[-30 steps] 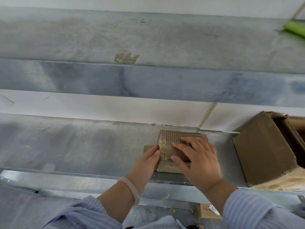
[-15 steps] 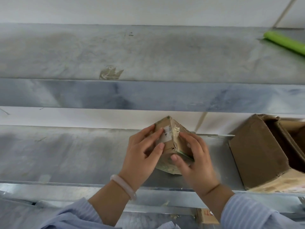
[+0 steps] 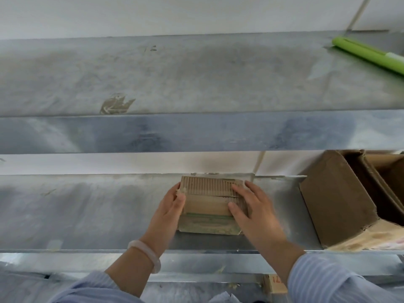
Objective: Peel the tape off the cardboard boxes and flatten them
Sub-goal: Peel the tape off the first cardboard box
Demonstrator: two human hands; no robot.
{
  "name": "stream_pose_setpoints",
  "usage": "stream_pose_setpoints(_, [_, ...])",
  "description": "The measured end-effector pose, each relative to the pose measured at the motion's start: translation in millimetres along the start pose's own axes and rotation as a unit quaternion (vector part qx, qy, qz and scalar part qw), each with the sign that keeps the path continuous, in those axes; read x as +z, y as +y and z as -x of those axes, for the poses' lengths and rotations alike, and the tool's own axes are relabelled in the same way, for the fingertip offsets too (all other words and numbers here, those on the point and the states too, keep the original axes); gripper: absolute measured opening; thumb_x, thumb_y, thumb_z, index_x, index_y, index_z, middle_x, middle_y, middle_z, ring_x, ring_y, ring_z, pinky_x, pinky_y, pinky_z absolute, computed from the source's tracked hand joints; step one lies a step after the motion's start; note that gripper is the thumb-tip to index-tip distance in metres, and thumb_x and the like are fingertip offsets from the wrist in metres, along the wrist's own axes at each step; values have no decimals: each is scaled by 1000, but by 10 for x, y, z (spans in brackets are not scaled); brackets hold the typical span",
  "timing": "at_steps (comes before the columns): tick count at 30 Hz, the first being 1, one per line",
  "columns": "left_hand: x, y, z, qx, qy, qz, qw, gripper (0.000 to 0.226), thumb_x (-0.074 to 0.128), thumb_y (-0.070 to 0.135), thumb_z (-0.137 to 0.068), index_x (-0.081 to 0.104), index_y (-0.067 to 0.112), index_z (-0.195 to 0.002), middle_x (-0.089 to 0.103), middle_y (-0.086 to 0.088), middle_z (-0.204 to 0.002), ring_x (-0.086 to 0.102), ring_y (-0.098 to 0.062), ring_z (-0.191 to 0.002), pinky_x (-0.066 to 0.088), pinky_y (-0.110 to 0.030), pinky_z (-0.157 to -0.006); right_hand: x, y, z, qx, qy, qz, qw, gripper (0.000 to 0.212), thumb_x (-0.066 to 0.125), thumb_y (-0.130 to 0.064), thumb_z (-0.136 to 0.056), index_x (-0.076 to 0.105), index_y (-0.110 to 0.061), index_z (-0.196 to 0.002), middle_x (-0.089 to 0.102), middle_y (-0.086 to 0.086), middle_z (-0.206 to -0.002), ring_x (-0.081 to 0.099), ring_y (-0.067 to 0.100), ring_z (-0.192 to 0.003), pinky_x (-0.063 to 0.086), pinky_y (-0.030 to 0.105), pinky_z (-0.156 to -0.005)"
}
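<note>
— Galvanised shelving is filling the whole view; what is happening nearest us?

— Two striped sleeves are reaching in, and a pale bracelet [image 3: 145, 254] is sitting on the left wrist. The left hand [image 3: 168, 211] is bracing the left end of the small cardboard box [image 3: 207, 204], its fingers [image 3: 179, 200] lying fairly straight against the card and gripping nothing. The right hand [image 3: 253, 213] is pressing flat on the box's right half, fingers [image 3: 239, 194] straight and spread apart.

— And the box itself?

— It is lying on the lower shelf [image 3: 87, 211] between the two hands. Its top is showing bare corrugation, and a greenish tape strip [image 3: 207, 218] is running along the near face, just left of the right thumb.

— What is worrying you?

— Pressing down while that strip is holding the seam. I am guessing the card is going to buckle or tear rather than fold flat. With nothing clamping it, the box could also be skidding on the smooth metal.

— Farther out?

— A larger box [image 3: 334, 206] is lying on its side well right of the right fingers. Beyond, a green roll [image 3: 367, 54] is resting on the upper shelf [image 3: 196, 79], below a white wall [image 3: 175, 14].
</note>
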State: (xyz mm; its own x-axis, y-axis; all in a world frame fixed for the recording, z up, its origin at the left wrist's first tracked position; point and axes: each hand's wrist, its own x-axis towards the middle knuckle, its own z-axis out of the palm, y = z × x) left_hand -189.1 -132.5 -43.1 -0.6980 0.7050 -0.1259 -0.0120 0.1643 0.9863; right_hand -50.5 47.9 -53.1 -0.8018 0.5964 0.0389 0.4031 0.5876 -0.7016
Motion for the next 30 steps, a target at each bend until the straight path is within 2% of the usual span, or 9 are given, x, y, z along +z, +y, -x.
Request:
stream_pose_setpoints(2, [23, -59, 29, -24, 32, -44, 998, 33, 51, 42, -96, 47, 45, -129, 59, 13, -125, 59, -13, -113, 53, -29, -90, 27, -6, 9, 12, -32, -39, 999, 50, 53, -54, -89, 42, -49, -137, 24, -27, -143, 21, -9, -131, 21, 18, -107])
stream_pose_setpoints(4, [47, -46, 40, -17, 106, -184, 977, 59, 56, 29, -95, 27, 36, -146, 39, 7, -143, 43, -8, -124, 43, -25, -99, 50, -15, 25, 6, -27, -56, 998, 53, 54, -55, -87, 39, -50, -138, 23, -30, -140, 19, -17, -123, 22, 18, -106])
stream_pose_setpoints(6, [73, 26, 14, 107, 147, -378, 908, 68, 58, 22, -92, 24, 26, -151, 29, 2, -151, 29, -14, -136, 29, -34, -111, 70, -12, 49, 8, -19, -82, 996, 53, 57, -52, -87, 38, -50, -136, 28, -30, -139, 24, -19, -121, 28, 19, -107])
stream_pose_setpoints(8, [133, 150, -46, 232, 92, -529, 811, 60, 55, 20, -89, 36, 22, -146, 38, -2, -150, 32, -22, -140, 23, -43, -115, 96, -22, 73, 20, -16, -146, 989, 47, 59, -44, -89, 41, -54, -131, 38, -32, -132, 37, -20, -117, 41, 18, -99])
stream_pose_setpoints(10, [218, 226, -113, 249, 10, -600, 761, 51, 43, 30, -92, 42, 25, -143, 48, 1, -144, 41, -22, -135, 22, -45, -116, 125, -55, 84, 42, -2, -228, 973, 39, 58, -30, -94, 48, -55, -123, 50, -29, -124, 48, -14, -113, 50, 18, -88])
stream_pose_setpoints(13, [289, 192, -159, 194, -30, -611, 767, 52, 22, 49, -98, 39, 33, -145, 43, 5, -147, 39, -18, -135, 25, -39, -114, 120, -74, 82, 109, 10, -301, 947, 31, 52, -20, -98, 58, -49, -109, 65, -22, -109, 61, -4, -103, 52, 15, -78])
stream_pose_setpoints(16, [269, 112, -140, 202, -16, -626, 753, 49, 25, 50, -100, 45, 33, -140, 46, 4, -143, 43, -19, -131, 34, -41, -110, 72, -48, 102, 184, -43, -352, 916, 25, 44, -29, -103, 67, -36, -109, 74, -11, -99, 69, 5, -92, 55, 19, -73])
stream_pose_setpoints(20, [254, 112, -157, 206, -17, -632, 746, 48, 27, 48, -99, 47, 31, -139, 48, 4, -141, 45, -20, -129, 36, -42, -108, 10, 10, 85, 286, -84, -392, 870, 17, 53, -17, -99, 69, -16, -106, 76, 7, -92, 73, 20, -84, 59, 27, -70])
stream_pose_setpoints(30, [271, 163, -131, 206, -14, -636, 744, 50, 30, 45, -97, 52, 28, -138, 51, 0, -139, 48, -24, -127, 38, -43, -107, 1, -2, 59, 312, -99, -410, 851, 19, 65, -18, -93, 69, -2, -102, 73, 21, -96, 71, 28, -83, 60, 34, -77])
